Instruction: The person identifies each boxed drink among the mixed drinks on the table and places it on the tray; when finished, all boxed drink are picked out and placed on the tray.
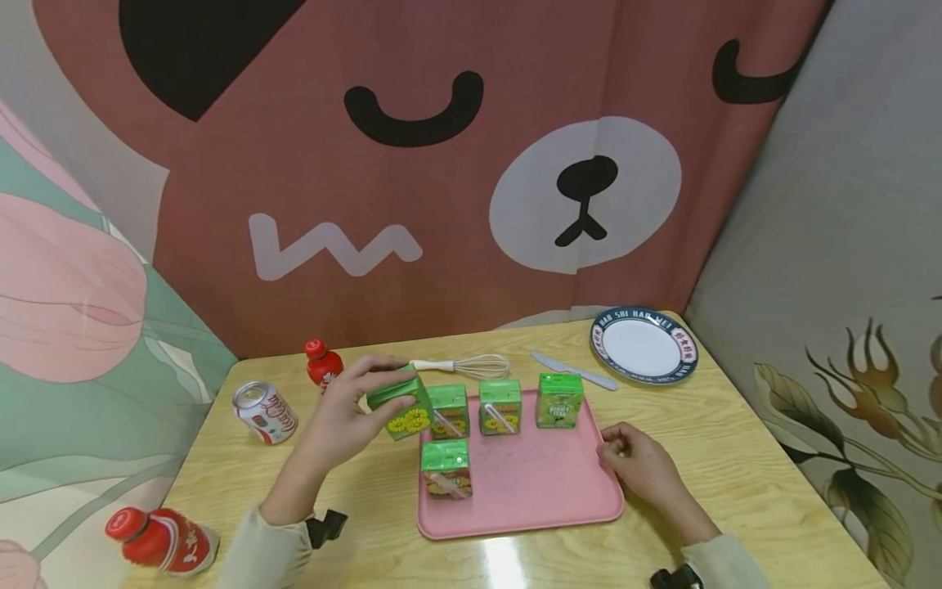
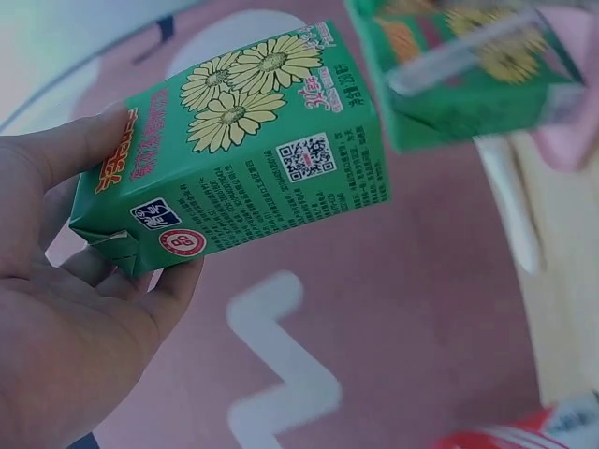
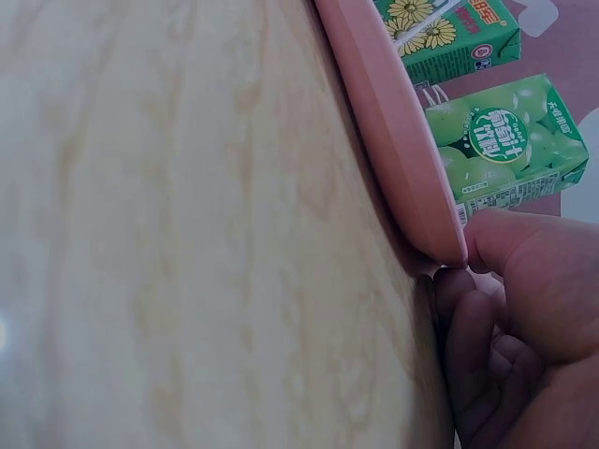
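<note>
My left hand (image 1: pixel 344 415) grips a green drink carton (image 1: pixel 409 419) with yellow flowers, thumb on one side and fingers on the other. It is held tilted at the left edge of a pink tray (image 1: pixel 540 483). In the left wrist view the carton (image 2: pixel 234 154) shows a printed side with a QR code. On the tray stand two flower cartons (image 1: pixel 450 411) along the back, a green grape drink carton (image 1: pixel 559 401) at back right, and another carton (image 1: pixel 446 469) at front left. My right hand (image 1: pixel 646 465) pinches the tray's right rim (image 3: pixel 412 140).
Left of the tray are a Coca-Cola can (image 1: pixel 265 412), a small red bottle (image 1: pixel 322 363) and a larger red-capped bottle (image 1: pixel 163 540). Behind it lie a whisk (image 1: pixel 471 366) and a knife (image 1: pixel 574 370). A blue-rimmed plate (image 1: pixel 688 360) sits at back right, near the curtain.
</note>
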`<state>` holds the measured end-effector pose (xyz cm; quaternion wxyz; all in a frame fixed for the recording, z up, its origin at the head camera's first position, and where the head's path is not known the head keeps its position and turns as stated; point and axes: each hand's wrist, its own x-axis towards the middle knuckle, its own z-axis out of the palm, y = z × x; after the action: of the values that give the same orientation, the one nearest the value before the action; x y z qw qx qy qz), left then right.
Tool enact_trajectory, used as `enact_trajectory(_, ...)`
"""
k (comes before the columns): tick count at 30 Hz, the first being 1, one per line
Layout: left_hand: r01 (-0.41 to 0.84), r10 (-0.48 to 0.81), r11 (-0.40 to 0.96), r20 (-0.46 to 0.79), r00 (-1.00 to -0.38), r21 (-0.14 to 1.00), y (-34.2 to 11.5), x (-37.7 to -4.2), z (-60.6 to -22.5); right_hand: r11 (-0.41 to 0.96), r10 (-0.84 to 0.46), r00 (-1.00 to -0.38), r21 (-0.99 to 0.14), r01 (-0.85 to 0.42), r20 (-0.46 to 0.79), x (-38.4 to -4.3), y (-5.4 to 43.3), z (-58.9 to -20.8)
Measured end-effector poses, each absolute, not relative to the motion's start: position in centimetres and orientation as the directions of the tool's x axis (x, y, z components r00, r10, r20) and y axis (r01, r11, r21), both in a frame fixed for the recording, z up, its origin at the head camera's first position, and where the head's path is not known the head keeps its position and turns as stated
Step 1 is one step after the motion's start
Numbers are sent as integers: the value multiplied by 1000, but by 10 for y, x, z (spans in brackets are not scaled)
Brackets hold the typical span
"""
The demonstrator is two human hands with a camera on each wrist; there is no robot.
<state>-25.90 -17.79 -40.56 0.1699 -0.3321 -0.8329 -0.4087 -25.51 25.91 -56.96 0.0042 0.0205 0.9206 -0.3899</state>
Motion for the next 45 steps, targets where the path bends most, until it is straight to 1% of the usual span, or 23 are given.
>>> enact_trajectory(4, 737, 460, 374, 578, -675, 563, -160, -259, -396, 696, 40, -999, -716, 50, -31, -255, 260, -570)
enact_trajectory(7, 752, 489, 346, 576, -655, 561, -148, -258, -392, 695, 39, -999, -718, 43, -23, -255, 260, -570)
enact_trajectory(11, 746, 529, 320, 543, -652, 584, -133, -257, -391, 696, 31, -999, -718, 30, -12, -256, 260, -571)
enact_trajectory(16, 746, 570, 319, 511, -643, 584, -118, -256, -390, 700, 36, -999, -713, 35, -13, -255, 258, -569)
enact_trajectory(24, 770, 593, 305, 521, -615, 561, -102, -253, -388, 698, 40, -999, -715, 34, -8, -254, 257, -565)
enact_trajectory(29, 771, 602, 289, 518, -607, 567, -96, -252, -390, 695, 37, -999, -719, 26, -1, -252, 256, -564)
enact_trajectory(33, 779, 612, 297, 516, -599, 552, -91, -252, -393, 699, 38, -999, -714, 26, 1, -251, 255, -563)
enact_trajectory(45, 779, 627, 312, 497, -599, 545, -81, -252, -398, 698, 35, -999, -716, 26, -2, -252, 256, -564)
